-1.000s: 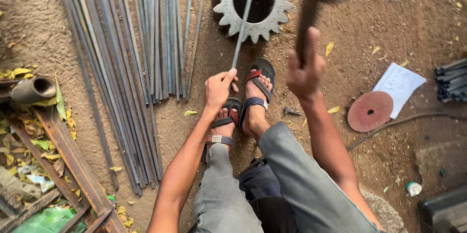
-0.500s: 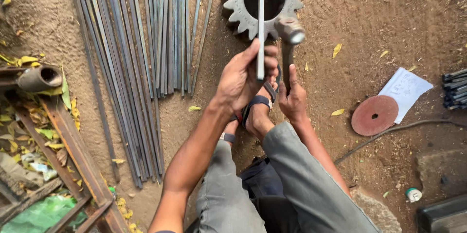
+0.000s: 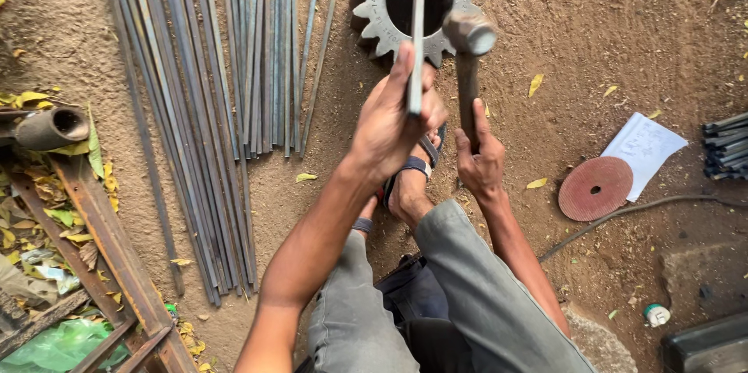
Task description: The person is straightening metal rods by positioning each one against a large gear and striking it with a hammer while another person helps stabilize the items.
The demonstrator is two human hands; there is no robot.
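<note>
**Rod held over the sprocket, hammer head at the rim**

The left hand (image 3: pixel 393 120) is closed around a thin steel rod (image 3: pixel 418 26), holding it so that it crosses the round opening of a toothed steel sprocket (image 3: pixel 372 7) lying on the dirt. The right hand (image 3: pixel 479 159) grips the handle of a hammer (image 3: pixel 470 42), whose head sits just beside the rod at the sprocket's edge. This looks like the striking step, probably straightening or bending the rod. The next blow calls for a steady rod, with the fingers well clear. Sandalled feet (image 3: pixel 417 174) rest below; a bundle of long rods (image 3: pixel 226 69) lies left, a red grinding disc (image 3: pixel 596 188) right.
</note>
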